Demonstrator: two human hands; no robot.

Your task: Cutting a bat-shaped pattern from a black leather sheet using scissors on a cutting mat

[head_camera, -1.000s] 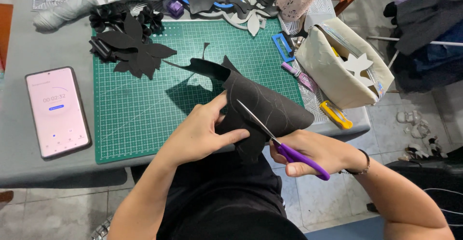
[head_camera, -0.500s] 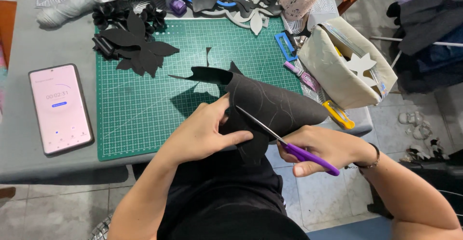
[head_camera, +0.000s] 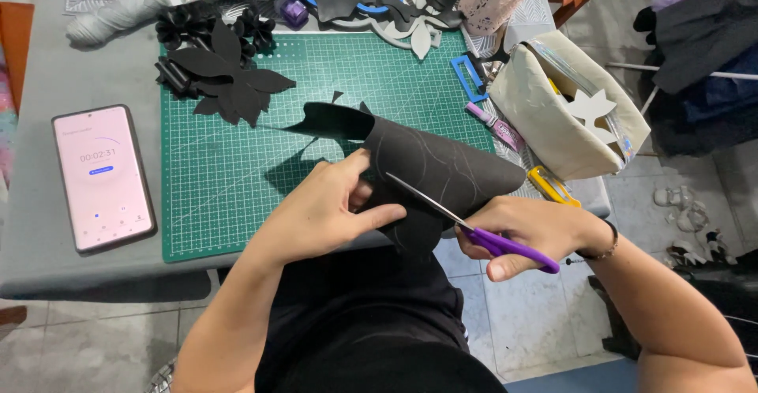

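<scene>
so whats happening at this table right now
A person is cutting a curled black sheet with purple-handled scissors in the right hand, blades open on the sheet. The left hand steadies the sheet over the green cutting mat. Black cut-out shapes lie at the mat's far corner; a phone rests on the left.

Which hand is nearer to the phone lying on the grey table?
Left. The left hand grips the black sheet over the green mat, right of the phone. The right hand, holding purple scissors, is beyond the table's edge, farther away.
</scene>
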